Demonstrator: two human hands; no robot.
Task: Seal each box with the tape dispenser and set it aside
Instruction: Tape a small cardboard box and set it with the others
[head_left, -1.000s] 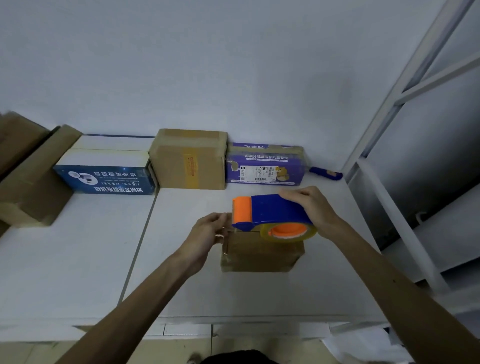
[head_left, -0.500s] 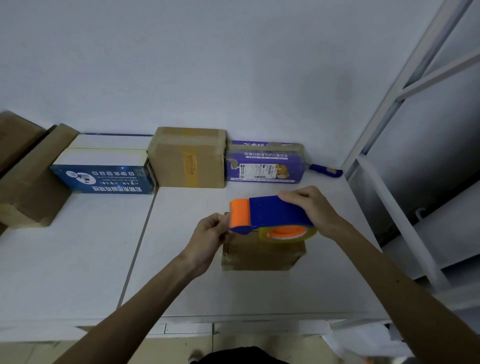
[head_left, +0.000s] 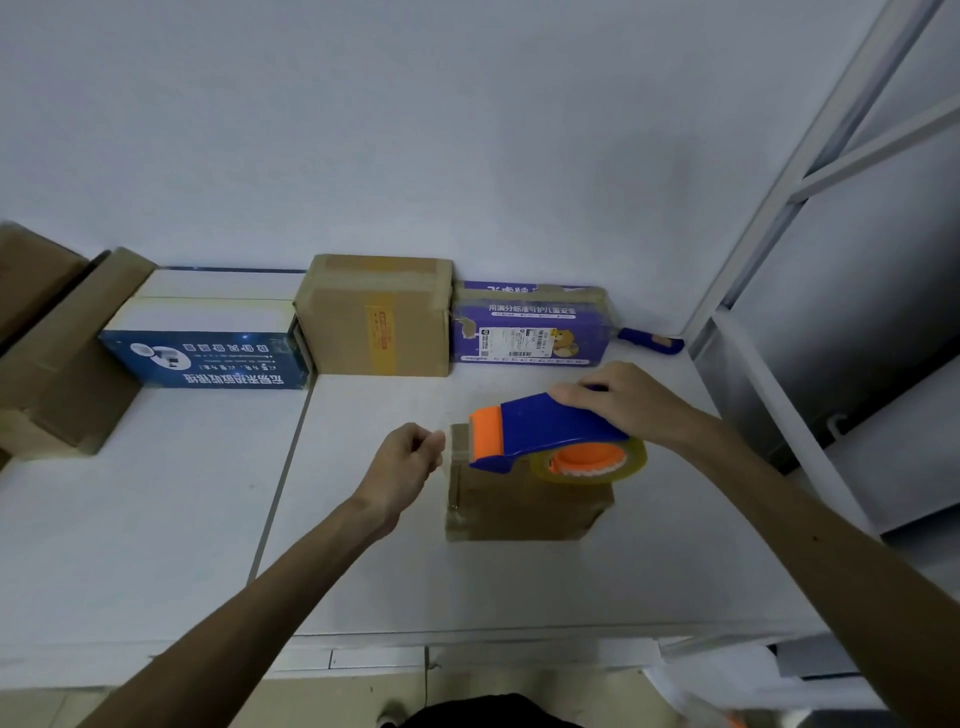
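Scene: A head-worn camera looks down at a person's two bare arms reaching over a white table (head_left: 156, 519).
Box in hand: A small brown cardboard box (head_left: 524, 506) sits on the table at centre frame, just right of middle.
Right hand: The right hand (head_left: 623, 410) has its fingers wrapped around the handle of a blue and orange tape dispenser (head_left: 535, 431), held over the box top with the orange end pointing left. Whether it touches the cardboard cannot be told.
Left hand: The left hand (head_left: 410, 462) is at the box's upper left corner, fingers curled and thumb against forefinger. Whether it pinches clear tape cannot be told.
Other boxes: A blue and white box (head_left: 208, 358), a brown box (head_left: 376, 322) and a purple box (head_left: 524, 332) line the wall at mid frame.
Risk: The light box is not pinned, so a pull could probably drag it. Loose tape might wrinkle, fold onto itself, or run off the seam.
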